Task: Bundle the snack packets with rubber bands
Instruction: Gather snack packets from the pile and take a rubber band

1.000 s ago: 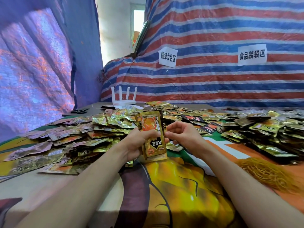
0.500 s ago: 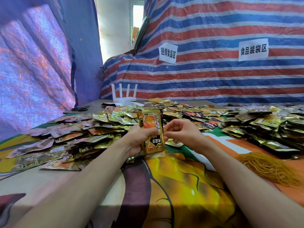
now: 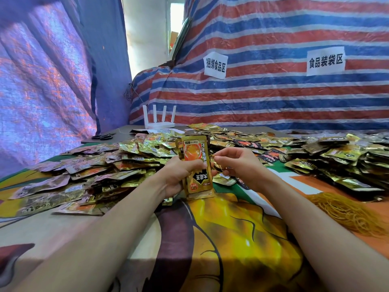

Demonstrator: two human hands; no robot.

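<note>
A heap of loose packets (image 3: 90,173) covers the left of the tabletop (image 3: 242,239). Near the middle, the left hand (image 3: 179,175) has its fingers and thumb wrapped round a stack of snack packets (image 3: 195,157): shiny gold, with an orange picture above a black label. The stack stands upright, its long axis vertical and its printed face toward the camera. Just beside its right edge, the right hand (image 3: 237,167) has its fingers curled, pinching a thin yellowish rubber band (image 3: 215,163) that is barely visible. Further right lies a pile of rubber bands (image 3: 347,211).
</note>
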